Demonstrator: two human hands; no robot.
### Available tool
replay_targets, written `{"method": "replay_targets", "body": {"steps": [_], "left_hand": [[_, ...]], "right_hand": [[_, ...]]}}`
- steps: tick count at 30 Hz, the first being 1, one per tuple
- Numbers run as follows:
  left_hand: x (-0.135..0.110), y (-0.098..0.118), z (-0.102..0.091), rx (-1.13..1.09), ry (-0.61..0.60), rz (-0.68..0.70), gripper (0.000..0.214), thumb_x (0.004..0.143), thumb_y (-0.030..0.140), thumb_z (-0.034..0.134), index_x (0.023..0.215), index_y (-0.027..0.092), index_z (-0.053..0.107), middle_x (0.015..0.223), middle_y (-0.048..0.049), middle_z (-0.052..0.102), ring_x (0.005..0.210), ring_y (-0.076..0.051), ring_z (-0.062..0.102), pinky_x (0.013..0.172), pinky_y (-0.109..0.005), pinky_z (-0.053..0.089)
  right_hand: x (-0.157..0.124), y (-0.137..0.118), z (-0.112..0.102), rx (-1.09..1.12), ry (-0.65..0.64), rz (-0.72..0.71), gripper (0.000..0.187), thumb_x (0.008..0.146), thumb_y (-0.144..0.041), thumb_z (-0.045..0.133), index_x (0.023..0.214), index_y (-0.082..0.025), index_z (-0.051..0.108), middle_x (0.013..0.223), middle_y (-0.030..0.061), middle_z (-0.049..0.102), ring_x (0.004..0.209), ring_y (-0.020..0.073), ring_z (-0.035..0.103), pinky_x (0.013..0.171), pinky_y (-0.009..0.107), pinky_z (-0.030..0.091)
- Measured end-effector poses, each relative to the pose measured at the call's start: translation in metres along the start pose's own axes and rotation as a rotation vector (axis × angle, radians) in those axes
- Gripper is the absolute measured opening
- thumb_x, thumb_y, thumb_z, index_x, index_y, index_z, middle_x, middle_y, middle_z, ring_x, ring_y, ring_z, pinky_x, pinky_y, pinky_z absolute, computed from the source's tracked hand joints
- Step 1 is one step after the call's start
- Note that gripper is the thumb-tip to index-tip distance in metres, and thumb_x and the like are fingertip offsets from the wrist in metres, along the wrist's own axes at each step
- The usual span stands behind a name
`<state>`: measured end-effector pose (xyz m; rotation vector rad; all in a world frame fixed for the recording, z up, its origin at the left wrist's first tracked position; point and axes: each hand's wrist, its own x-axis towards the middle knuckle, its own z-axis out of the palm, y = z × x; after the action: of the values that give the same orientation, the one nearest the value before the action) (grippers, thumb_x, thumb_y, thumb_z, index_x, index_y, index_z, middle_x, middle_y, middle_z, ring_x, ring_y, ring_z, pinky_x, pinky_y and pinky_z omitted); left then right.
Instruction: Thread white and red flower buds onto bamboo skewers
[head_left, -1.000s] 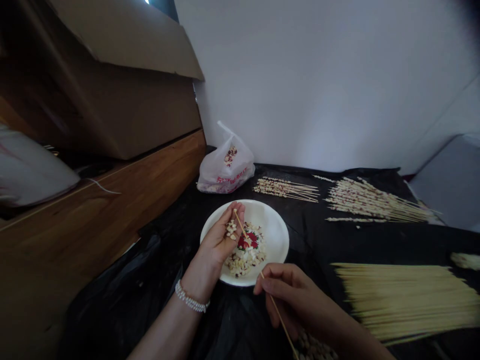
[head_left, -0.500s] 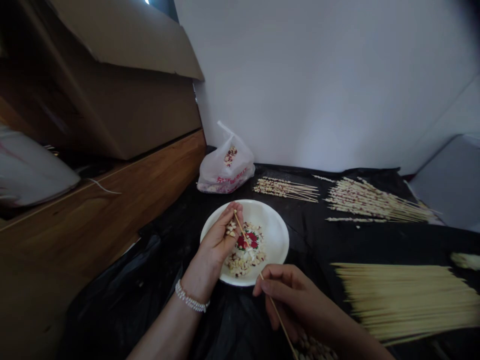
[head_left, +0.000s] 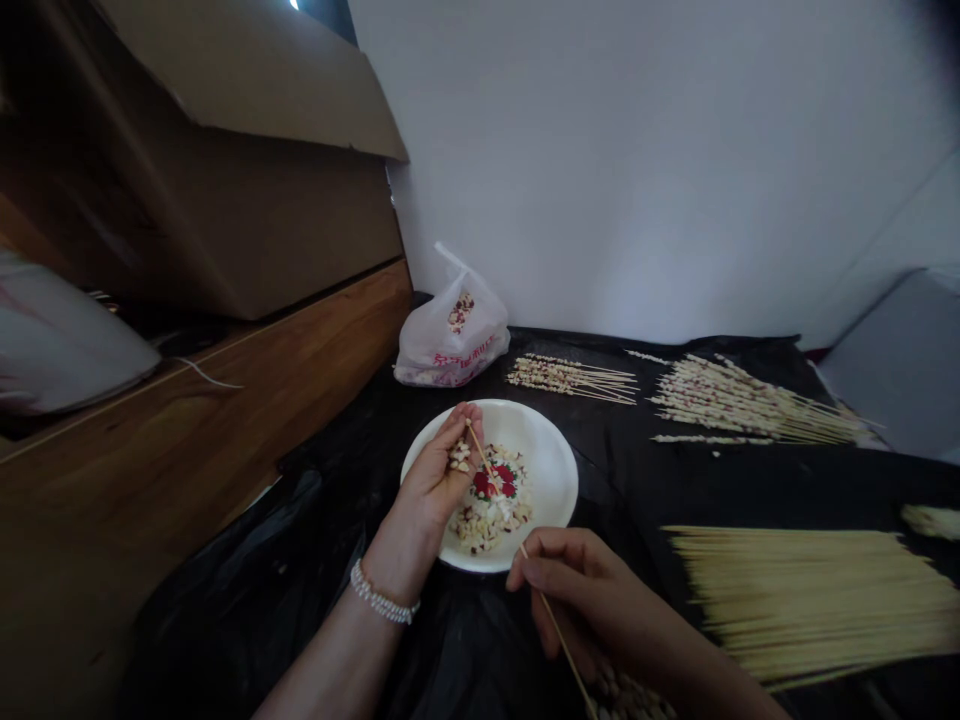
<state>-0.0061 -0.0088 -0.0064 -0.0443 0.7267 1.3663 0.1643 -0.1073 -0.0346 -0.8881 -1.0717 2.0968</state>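
A person's left hand, palm up and cupped over the near-left rim of a white plate, holds a few pale kernels. The right hand, knuckles up at the near edge, pinches a thin skewer angled toward those kernels. Bare sticks lie to the right, filled skewers farther back, beside a plastic bag.
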Motion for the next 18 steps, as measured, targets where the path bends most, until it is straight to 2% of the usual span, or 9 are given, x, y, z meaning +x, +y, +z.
{"method": "replay_targets", "body": {"steps": [11,18], "left_hand": [[-0.0033,-0.0003,0.0035,0.019,-0.005,-0.003,0.045,0.091,-0.003,0.052,0.129,0.017,0.062,0.091,-0.0041,0.075,0.073,-0.011,0.073,0.067,-0.018,0.060],[-0.0011,-0.0011,0.0021,0.020,0.000,0.011,0.047,0.090,-0.004,0.053,0.133,0.014,0.059,0.092,-0.0051,0.075,0.075,-0.012,0.074,0.073,-0.018,0.059]], "right_hand": [[0.0009,0.0036,-0.0011,0.040,-0.004,-0.003,0.030,0.087,-0.047,0.071,0.085,-0.017,0.068,0.046,-0.0046,0.063,0.025,0.0034,0.038,0.027,0.013,0.024],[0.0007,-0.0008,0.0036,-0.082,0.054,-0.018,0.036,0.085,-0.053,0.069,0.085,-0.017,0.065,0.046,-0.0053,0.061,0.026,0.0030,0.036,0.029,0.014,0.020]]}}
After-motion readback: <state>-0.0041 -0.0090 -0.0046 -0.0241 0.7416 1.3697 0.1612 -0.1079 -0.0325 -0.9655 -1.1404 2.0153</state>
